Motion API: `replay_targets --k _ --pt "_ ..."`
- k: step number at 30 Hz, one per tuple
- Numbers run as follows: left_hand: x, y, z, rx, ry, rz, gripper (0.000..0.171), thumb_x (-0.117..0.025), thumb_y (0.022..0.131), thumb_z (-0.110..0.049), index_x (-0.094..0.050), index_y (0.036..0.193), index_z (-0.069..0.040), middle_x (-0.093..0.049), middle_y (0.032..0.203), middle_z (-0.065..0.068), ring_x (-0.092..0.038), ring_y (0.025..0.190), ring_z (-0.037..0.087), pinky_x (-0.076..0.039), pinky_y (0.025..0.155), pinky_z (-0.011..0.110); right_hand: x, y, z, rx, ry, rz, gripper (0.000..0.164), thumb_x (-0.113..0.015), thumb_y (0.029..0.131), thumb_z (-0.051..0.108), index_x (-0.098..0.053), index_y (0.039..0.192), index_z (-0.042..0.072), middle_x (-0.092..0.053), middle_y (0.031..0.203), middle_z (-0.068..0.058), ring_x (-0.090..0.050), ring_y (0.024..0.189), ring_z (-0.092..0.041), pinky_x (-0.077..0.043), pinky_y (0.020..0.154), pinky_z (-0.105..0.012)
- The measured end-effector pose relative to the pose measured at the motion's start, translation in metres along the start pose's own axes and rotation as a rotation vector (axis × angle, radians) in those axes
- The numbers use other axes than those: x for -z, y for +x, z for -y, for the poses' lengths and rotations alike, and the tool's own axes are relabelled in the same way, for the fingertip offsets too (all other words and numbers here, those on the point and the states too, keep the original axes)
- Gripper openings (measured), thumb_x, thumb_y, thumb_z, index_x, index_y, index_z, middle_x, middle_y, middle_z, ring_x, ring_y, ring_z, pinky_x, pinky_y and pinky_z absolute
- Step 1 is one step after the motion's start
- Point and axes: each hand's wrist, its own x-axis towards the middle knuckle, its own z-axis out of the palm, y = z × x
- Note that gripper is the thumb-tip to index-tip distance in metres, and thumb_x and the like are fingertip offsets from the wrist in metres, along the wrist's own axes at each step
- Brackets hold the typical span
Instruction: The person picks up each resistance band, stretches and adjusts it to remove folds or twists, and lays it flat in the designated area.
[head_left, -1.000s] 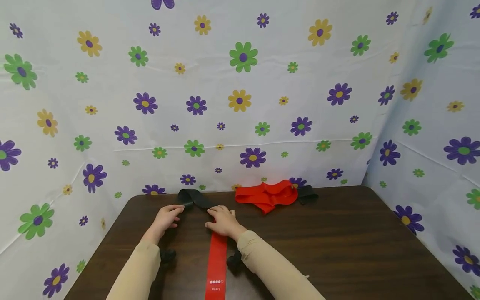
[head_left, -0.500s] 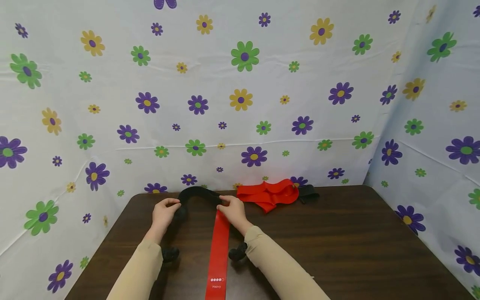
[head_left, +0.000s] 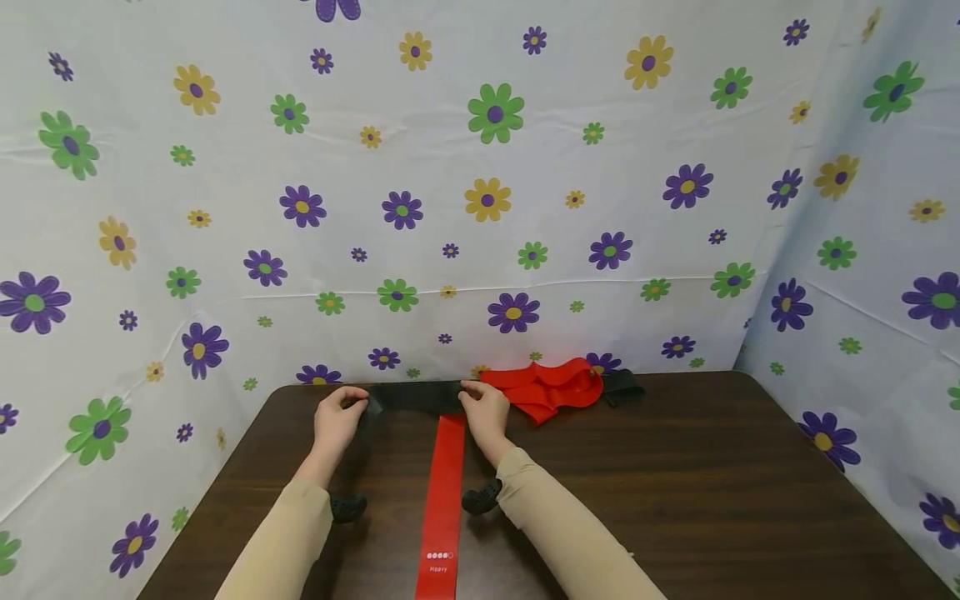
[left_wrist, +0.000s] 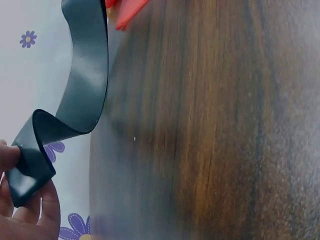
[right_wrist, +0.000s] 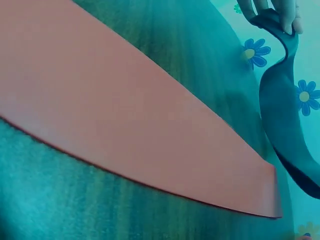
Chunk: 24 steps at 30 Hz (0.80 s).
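Note:
A black resistance band [head_left: 412,397] stretches between both hands at the far edge of the table. Its left end is pinched by my left hand [head_left: 335,422], thumb against fingers; the left wrist view shows that end folded over in the fingers [left_wrist: 48,202]. My right hand [head_left: 487,417] pinches the band's other end, a grip that the right wrist view leaves almost wholly out of frame. A red resistance band [head_left: 442,508] marked "Heavy" lies flat and lengthwise on the table, its far end just below the black band and beside my right hand.
A crumpled red band [head_left: 543,389] lies at the back edge, right of my right hand, with a black band [head_left: 622,385] partly behind it. The brown table [head_left: 675,483] meets a flowered cloth [head_left: 420,167] at the back. Black wrist cameras [head_left: 348,508] are strapped to both wrists.
The black band went from a loose curl to an arch, and now runs nearly straight between the hands. My right hand lifted off the red band and moved right, pinching the black band.

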Motion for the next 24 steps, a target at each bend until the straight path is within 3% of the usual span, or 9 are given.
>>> replay_targets --k 5,9,16,24 --pt "-0.002 -0.001 -0.007 -0.054 -0.023 -0.018 0.011 -0.064 0.090 -0.005 -0.067 0.099 0.000 -0.066 0.111 0.019 -0.056 0.109 0.033 -0.040 0.091 0.042 0.006 0.004 0.002 0.033 0.030 -0.072 0.012 -0.071 0.082 0.003 -0.077 0.091 0.009 -0.068 0.075 -0.001 -0.056 0.065 -0.016 -0.047 0.060 -0.030" --pt "0.000 -0.003 -0.012 -0.081 -0.049 -0.010 0.019 -0.063 0.091 -0.003 -0.063 0.109 0.000 -0.063 0.113 0.021 -0.053 0.112 0.035 -0.036 0.097 0.046 0.013 0.008 0.004 0.032 0.088 -0.083 0.017 -0.071 0.081 0.000 -0.074 0.097 0.003 -0.071 0.084 -0.006 -0.062 0.073 -0.022 -0.052 0.066 -0.033" --pt "0.008 -0.008 -0.013 -0.051 -0.011 0.090 0.036 -0.062 0.093 -0.007 -0.058 0.128 -0.003 -0.060 0.115 0.022 -0.050 0.114 0.036 -0.037 0.097 0.049 0.036 0.008 0.004 -0.041 0.105 -0.006 0.023 -0.069 0.082 -0.001 -0.074 0.105 -0.001 -0.072 0.093 -0.014 -0.064 0.080 -0.025 -0.052 0.068 -0.031" --pt "0.016 -0.015 -0.002 -0.032 0.109 0.162 0.030 -0.060 0.095 -0.009 -0.063 0.123 0.000 -0.057 0.127 0.024 -0.047 0.122 0.041 -0.035 0.102 0.055 0.070 -0.005 -0.001 -0.095 0.133 0.111 0.016 -0.067 0.087 0.003 -0.075 0.100 0.006 -0.071 0.098 -0.010 -0.061 0.087 -0.024 -0.050 0.071 -0.032"
